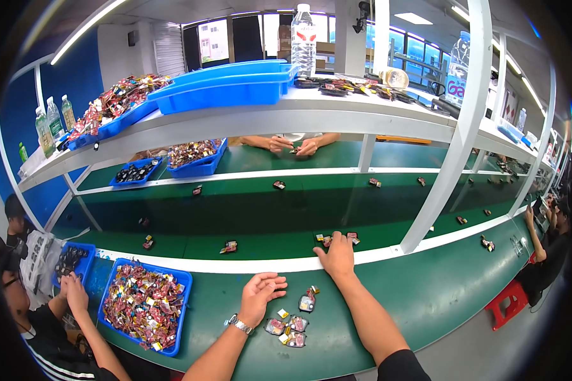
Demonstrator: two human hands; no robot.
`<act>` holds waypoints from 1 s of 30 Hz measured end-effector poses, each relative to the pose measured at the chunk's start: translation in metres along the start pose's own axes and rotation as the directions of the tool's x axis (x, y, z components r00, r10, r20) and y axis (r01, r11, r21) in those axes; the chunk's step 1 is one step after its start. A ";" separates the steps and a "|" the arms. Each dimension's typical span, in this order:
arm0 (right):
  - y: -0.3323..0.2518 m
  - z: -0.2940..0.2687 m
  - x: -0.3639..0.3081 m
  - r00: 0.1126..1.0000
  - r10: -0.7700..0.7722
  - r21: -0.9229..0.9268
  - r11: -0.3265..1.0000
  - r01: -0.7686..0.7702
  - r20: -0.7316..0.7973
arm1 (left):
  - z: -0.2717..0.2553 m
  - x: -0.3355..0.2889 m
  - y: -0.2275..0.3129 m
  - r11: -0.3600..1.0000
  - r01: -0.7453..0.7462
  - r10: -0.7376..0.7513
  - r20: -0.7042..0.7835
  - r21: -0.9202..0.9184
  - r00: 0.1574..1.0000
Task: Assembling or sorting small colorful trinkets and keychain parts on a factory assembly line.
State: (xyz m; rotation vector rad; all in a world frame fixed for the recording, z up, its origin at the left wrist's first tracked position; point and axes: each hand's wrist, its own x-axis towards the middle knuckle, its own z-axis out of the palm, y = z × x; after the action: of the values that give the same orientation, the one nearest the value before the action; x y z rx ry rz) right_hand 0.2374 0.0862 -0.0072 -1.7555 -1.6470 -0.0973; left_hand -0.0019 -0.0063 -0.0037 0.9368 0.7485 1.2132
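My right hand (pixel 338 255) reaches over the white rail to the green conveyor belt, thumb apart from the fingers. Its fingertips are at a small group of electronic parts (pixel 353 239) with dark cases, reddish pieces and yellow-white tabs. Whether they touch them cannot be made out. My left hand (pixel 262 297), wearing a metal-banded watch (pixel 239 324), hovers above the green worktop with loosely bent fingers and holds nothing. Between my forearms lie several similar parts, one dark-cased part (pixel 307 301) a little apart and a cluster (pixel 295 324) nearer me.
A blue tray (pixel 187 298) heaped with small parts stands left, beside another person's hands (pixel 76 293). A white upright post (pixel 448 136) rises right of my right hand. Overhead, a white shelf (pixel 337 111) holds blue trays and bottles. Across the belt, another person's hands (pixel 292 146) work.
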 end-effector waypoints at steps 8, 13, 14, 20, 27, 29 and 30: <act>-0.014 -0.022 -0.027 0.984 -0.111 0.496 0.868 0.029 0.137 | -0.012 0.001 -0.001 0.989 0.013 -0.015 0.008 0.147 1.000; -0.050 -0.080 -0.070 0.795 -0.536 0.610 0.741 0.282 0.284 | -0.008 0.003 0.017 0.972 0.216 -0.233 0.244 0.096 0.941; -0.057 -0.087 -0.071 0.767 -0.519 0.616 0.759 0.211 0.377 | -0.008 0.001 0.017 0.957 0.269 -0.289 0.362 0.104 0.886; -0.057 -0.078 -0.067 0.763 -0.621 0.620 0.674 0.401 0.181 | -0.003 -0.001 0.013 0.968 0.243 -0.250 0.212 0.058 0.945; -0.072 -0.073 -0.070 0.784 -0.617 0.414 0.734 0.538 0.074 | 0.004 -0.004 0.008 0.983 0.180 -0.184 0.142 0.041 0.973; -0.075 -0.074 -0.070 0.743 -0.666 0.308 0.721 0.621 0.060 | 0.002 -0.003 0.004 0.987 0.155 -0.161 0.136 0.050 0.978; -0.075 -0.074 -0.069 0.744 -0.665 0.309 0.722 0.619 0.063 | 0.001 -0.002 0.004 0.990 0.126 -0.133 0.136 0.063 0.982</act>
State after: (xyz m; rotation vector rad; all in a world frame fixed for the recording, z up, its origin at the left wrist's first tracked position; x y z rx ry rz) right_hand 0.1878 -0.0172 0.0457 -0.9336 -2.2261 -0.0389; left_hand -0.0029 -0.0082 -0.0001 0.9918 0.7220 1.0068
